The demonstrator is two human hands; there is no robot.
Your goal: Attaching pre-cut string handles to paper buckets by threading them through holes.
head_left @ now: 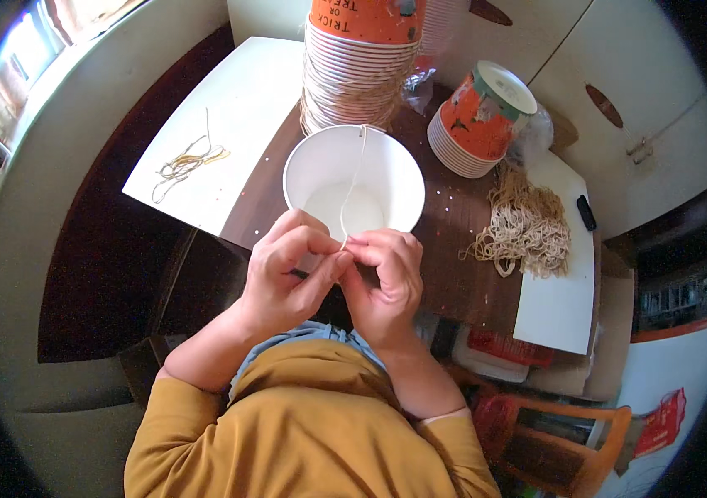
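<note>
A white paper bucket [303,170] stands at the near edge of the table with its mouth toward me. One cream cord [356,178] hangs from a hole at the far rim and runs across the opening to my fingers. My left hand [291,261] pinches the cord's end between thumb and forefinger. Meeting it fingertip to fingertip, my right hand [385,278] pinches the same end. Both hands are just in front of the bucket's near rim. Whether the cord is knotted there is too small to tell.
Behind the bucket rises a tall stack of orange-and-white buckets [362,79]. A shorter upside-down stack [474,124] stands right of it. Cut cords are heaped [528,224] at the right, near a black object [587,213]. Loose cords [187,166] lie at the left.
</note>
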